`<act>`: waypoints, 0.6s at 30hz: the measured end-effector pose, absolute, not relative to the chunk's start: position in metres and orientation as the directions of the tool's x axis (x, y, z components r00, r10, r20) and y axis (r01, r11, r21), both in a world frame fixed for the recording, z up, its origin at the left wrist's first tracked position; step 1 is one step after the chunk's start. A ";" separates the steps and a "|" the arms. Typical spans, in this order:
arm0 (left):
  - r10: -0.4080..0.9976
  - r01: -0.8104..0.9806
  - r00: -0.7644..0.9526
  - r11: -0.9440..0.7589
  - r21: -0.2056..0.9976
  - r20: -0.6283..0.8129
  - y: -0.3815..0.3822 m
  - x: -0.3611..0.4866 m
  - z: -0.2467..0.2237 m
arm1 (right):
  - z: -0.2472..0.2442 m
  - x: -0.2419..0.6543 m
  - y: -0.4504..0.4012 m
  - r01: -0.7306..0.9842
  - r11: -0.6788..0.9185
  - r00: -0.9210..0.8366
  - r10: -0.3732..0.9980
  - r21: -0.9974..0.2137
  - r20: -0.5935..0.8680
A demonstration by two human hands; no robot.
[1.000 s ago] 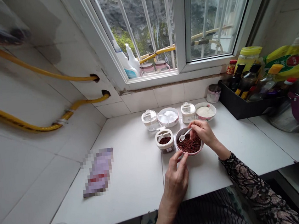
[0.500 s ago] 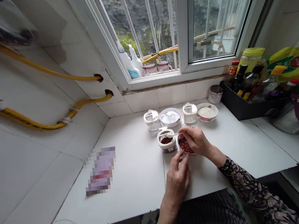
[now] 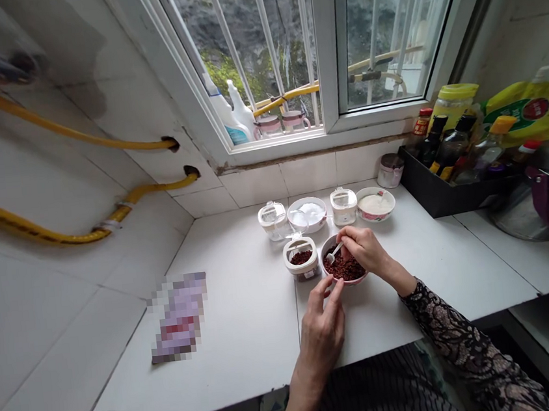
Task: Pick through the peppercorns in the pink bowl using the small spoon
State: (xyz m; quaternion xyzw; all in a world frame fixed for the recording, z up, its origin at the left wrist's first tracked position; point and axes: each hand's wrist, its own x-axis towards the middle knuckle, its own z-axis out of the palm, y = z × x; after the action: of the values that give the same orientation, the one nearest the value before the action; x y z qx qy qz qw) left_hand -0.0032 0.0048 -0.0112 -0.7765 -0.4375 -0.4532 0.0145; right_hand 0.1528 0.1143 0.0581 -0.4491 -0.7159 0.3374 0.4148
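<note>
My right hand [image 3: 365,248] pinches the handle of a small white spoon [image 3: 333,256], whose tip is down at dark red, peppercorn-like grains [image 3: 347,268]. These grains lie in a small bowl [image 3: 359,279] with a pinkish rim. On the bowl's near left side, the fingertips of my left hand [image 3: 322,325] hold its rim; the thumb is mostly hidden. Just left of the bowl stands a seasoning jar [image 3: 301,259] with a white rim, its clear lid raised, with the same dark grains inside.
Behind are two more seasoning jars [image 3: 273,221] [image 3: 344,206], a bowl of white granules [image 3: 307,215] and a flowered bowl of pale powder [image 3: 376,204]. A black bottle box [image 3: 449,190] and a metal pot [image 3: 515,213] stand right. A blurred purple packet [image 3: 179,317] lies left.
My right hand has brought the spoon from over the open jar rightward and down to the grains in the bowl. My left hand stays at the bowl's rim. The view has shifted slightly.
</note>
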 end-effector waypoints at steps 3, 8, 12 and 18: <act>0.668 0.692 0.207 -0.616 0.375 0.715 0.005 -0.004 -0.011 | 0.059 0.156 0.116 0.290 0.307 -0.196 0.946 -0.907 0.258; 0.668 0.687 0.203 -0.618 0.382 0.715 0.005 -0.004 -0.012 | 0.059 0.160 0.119 0.176 0.200 -0.162 0.972 -0.964 0.172; 0.671 0.683 0.202 -0.619 0.388 0.713 0.005 -0.004 -0.012 | 0.059 0.160 0.118 0.236 0.249 -0.159 0.964 -0.939 0.215; 0.667 0.689 0.203 -0.618 0.379 0.717 0.005 -0.003 -0.011 | 0.061 0.161 0.115 0.425 0.390 -0.209 0.920 -0.817 0.331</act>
State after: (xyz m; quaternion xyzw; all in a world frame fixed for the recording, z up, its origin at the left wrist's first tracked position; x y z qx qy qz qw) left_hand -0.0034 0.0048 -0.0112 -0.7756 -0.4369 -0.4555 0.0122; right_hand 0.1608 0.1154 0.0606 -0.4673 -0.7198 0.2941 0.4207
